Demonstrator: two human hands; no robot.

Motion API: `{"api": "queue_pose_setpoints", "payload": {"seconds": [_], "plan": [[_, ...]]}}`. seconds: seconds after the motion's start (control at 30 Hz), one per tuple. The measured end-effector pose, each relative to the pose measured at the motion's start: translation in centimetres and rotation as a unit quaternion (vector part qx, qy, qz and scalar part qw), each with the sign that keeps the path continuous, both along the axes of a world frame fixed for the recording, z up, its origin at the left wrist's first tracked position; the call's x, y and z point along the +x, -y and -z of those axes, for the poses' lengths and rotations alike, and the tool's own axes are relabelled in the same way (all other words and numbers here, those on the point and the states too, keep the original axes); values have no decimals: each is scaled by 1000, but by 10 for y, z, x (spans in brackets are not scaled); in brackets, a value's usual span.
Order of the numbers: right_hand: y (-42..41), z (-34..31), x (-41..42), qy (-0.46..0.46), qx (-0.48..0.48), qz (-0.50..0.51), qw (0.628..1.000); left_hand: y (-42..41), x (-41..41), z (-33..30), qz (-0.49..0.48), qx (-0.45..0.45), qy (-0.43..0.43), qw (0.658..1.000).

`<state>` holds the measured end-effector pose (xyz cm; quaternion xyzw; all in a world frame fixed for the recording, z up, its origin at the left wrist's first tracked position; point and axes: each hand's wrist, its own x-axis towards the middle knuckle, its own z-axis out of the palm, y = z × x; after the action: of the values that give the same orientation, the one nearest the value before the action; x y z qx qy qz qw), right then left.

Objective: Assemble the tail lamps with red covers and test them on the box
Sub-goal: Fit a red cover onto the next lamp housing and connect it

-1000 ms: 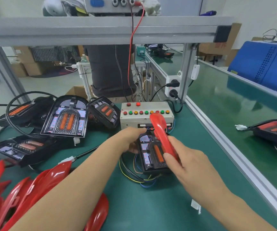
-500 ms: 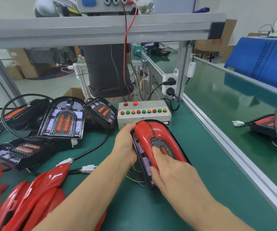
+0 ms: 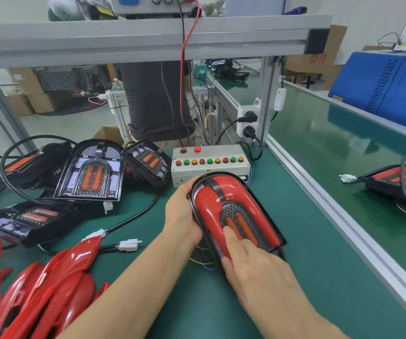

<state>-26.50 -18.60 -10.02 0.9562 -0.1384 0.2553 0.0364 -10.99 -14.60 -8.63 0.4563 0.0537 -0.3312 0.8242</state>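
Observation:
A tail lamp [image 3: 233, 211] with a red cover laid on its black base lies on the green mat just in front of the test box [image 3: 209, 162], a grey box with a row of coloured buttons. My left hand [image 3: 182, 214] grips the lamp's left edge. My right hand [image 3: 253, 263] presses flat on the near end of the cover, fingers over the orange strips. Coloured wires run out from under the lamp. A pile of loose red covers [image 3: 33, 287] sits at the lower left.
Several uncovered black lamp bases [image 3: 92, 172] with cables lie at the left. Two white connectors [image 3: 130, 244] rest beside the covers. An aluminium rail [image 3: 331, 211] borders the mat on the right, with another lamp [image 3: 400, 182] beyond. A person stands behind the bench.
The red cover, held upright in my right hand a second ago, now lies flat on the lamp base. My right hand has shifted to press on its near end.

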Motion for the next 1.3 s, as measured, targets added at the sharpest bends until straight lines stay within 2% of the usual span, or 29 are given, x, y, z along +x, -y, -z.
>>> {"api": "queue_pose_setpoints", "payload": {"seconds": [0.27,0.33,0.4,0.5,0.57,0.63,0.67,0.73,0.8,0.9,0.97,1.03,1.3], "plan": [[3,7,3,40,29,-6,999,2,-8,5,13,-13,23,1000],[2,8,2,35,39,-6,999,1,-10,6,39,0,62,997],[1,6,2,23,60,-5,998,1,-10,8,33,24,109,993],[7,-1,-8,-23,149,-25,988,1,-7,4,8,27,113,993],[14,-6,-20,-30,313,-31,949,0,0,0,-11,20,86,996],[22,-8,-30,0,469,6,883,-3,6,-2,-32,8,61,998],[26,-8,-32,-11,535,25,844,-4,8,-3,-38,3,55,998],[28,-5,-33,-41,681,17,731,-3,5,-4,-35,-4,55,998],[28,-1,-26,-34,775,-25,631,1,-2,-4,-23,-13,60,998],[26,1,-15,19,834,-53,549,4,-9,-6,-19,-27,78,996],[28,3,-10,47,854,-57,515,4,-10,-7,-20,-29,91,995],[28,4,-10,56,861,-61,502,2,-10,-8,-10,-26,101,994],[27,8,-13,58,830,-68,550,-9,-2,-7,50,35,159,985]]}}
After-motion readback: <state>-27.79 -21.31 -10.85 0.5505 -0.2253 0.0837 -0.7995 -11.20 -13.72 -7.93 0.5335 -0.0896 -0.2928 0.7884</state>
